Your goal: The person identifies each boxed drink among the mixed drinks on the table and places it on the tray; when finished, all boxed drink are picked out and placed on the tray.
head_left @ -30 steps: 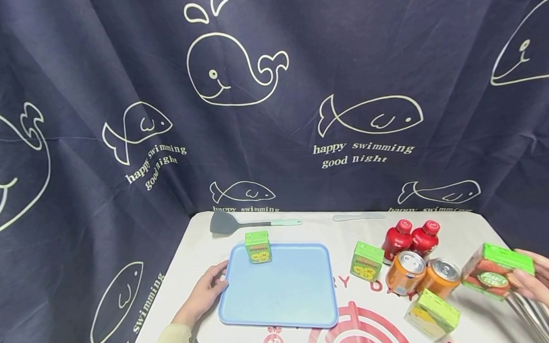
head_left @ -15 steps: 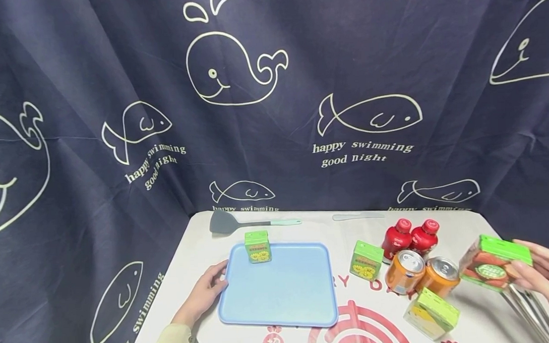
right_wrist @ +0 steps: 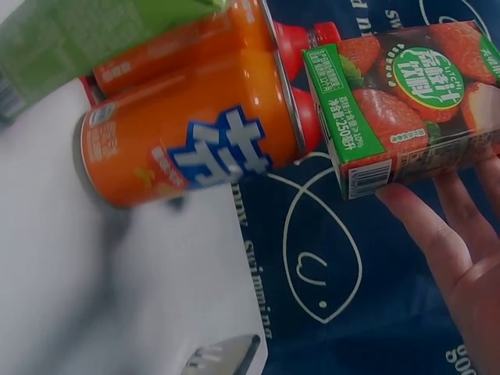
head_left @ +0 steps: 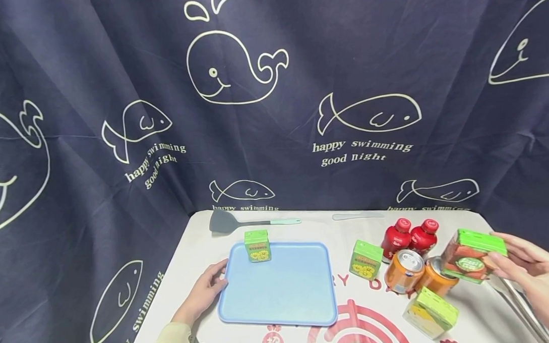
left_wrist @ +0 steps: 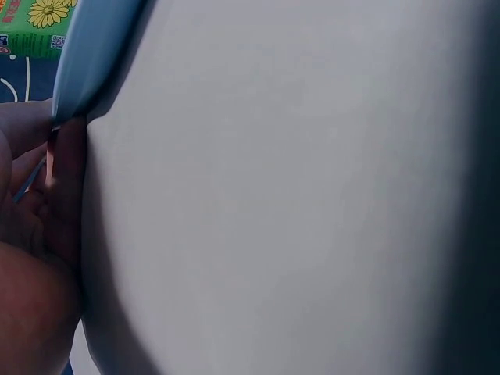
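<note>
My right hand (head_left: 527,266) grips a strawberry-printed juice carton (head_left: 472,255) with a green top, raised at the right of the table. In the head view it overlaps the right-hand orange soda can (head_left: 434,278); the right wrist view shows the carton (right_wrist: 418,98) beyond the can's top end. My left hand (head_left: 206,290) pinches the left rim of the blue tray (head_left: 278,292); in the left wrist view its fingers (left_wrist: 66,180) lie on either side of the tray edge (left_wrist: 98,55). A green flower-printed carton (head_left: 258,247) stands at the tray's back left corner.
Right of the tray stand another flower-printed carton (head_left: 366,260), two red bottles (head_left: 396,240), a second orange can (head_left: 404,272) and a yellow-green carton (head_left: 430,313). A spatula (head_left: 240,223) and a pale knife-like utensil (head_left: 358,216) lie at the back. Metal utensils (head_left: 520,304) lie below my right hand.
My right hand has moved the strawberry juice carton left and upward, so it now overlaps the right orange can in the head view. My left hand and the tray stay where they were.
</note>
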Demonstrator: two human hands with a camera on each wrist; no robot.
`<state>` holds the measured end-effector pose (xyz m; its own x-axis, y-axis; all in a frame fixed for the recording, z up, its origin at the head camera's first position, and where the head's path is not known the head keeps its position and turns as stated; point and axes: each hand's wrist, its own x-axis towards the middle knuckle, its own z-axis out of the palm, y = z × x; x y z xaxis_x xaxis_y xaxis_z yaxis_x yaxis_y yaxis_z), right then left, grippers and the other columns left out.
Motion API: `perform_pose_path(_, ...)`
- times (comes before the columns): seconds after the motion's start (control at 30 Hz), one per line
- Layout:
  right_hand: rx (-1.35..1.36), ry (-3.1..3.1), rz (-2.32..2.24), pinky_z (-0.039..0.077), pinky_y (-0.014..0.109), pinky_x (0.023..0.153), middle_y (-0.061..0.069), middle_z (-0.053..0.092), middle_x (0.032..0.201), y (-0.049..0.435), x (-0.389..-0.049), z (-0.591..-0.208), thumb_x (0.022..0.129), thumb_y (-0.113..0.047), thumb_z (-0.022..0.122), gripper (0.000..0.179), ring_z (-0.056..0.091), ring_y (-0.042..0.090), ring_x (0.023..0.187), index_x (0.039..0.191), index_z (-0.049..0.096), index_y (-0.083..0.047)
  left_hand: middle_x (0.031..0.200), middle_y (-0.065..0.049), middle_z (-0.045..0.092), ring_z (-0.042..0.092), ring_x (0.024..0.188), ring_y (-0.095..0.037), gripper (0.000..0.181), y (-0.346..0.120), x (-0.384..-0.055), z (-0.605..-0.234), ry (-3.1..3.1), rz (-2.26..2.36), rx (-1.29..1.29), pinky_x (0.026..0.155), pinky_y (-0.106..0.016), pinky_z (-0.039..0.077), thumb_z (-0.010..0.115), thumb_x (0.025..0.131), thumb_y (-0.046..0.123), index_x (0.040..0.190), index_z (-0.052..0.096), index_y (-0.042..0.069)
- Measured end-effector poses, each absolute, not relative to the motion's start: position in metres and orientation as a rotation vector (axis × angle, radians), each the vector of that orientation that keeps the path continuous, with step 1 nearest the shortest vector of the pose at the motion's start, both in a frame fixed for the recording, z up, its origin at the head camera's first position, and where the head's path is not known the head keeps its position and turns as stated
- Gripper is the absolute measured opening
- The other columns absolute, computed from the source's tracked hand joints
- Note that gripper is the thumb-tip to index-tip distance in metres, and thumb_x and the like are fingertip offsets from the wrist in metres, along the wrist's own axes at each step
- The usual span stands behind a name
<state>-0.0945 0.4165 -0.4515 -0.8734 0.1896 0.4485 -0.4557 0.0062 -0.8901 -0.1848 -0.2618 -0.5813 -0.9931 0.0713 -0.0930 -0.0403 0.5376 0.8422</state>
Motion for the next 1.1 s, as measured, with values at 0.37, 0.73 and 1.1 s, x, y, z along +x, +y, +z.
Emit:
perform_pose_path(0.37,0.188,-1.968,1.869,0.059,0.022,0.069,-0.003,0.075,0.123,0.388,-0.102,-0.443,0.093,0.021,0.064,0.048,0.073,0.006,0.100,0.140,0.057,0.012,0.123,0.001,0.059,0.055,0.093,-0.015,0.055,-0.263,-0.187,-0.585,2.648,1.462,0.031,0.089,-0.032,0.049,0.066,0.101,0.009,0.154,0.053,0.015)
perform_pose_path(0.73,0.277,-1.994,1.888,0.059,0.024,0.073,-0.002,0.077,0.116,0.360,-0.120,-0.441,0.093,0.021,0.063,0.049,0.074,0.008,0.098,0.140,0.057,0.011,0.131,-0.001,0.061,0.055,0.109,-0.018,0.055,-0.264,-0.185,-0.585,2.657,1.473,0.053,0.114,-0.052,0.039,0.066,0.101,0.009,0.154,0.052,0.013)
perform_pose_path(1.1,0.333,-2.003,1.871,0.060,0.024,0.071,-0.003,0.077,0.112,0.334,-0.133,-0.435,0.093,0.019,0.065,0.045,0.074,0.008,0.097,0.137,0.059,0.012,0.139,-0.004,0.060,0.057,0.123,-0.026,0.055,-0.263,-0.183,-0.583,2.677,1.442,0.035,0.115,-0.053,0.038,0.065,0.101,0.012,0.154,0.052,0.015)
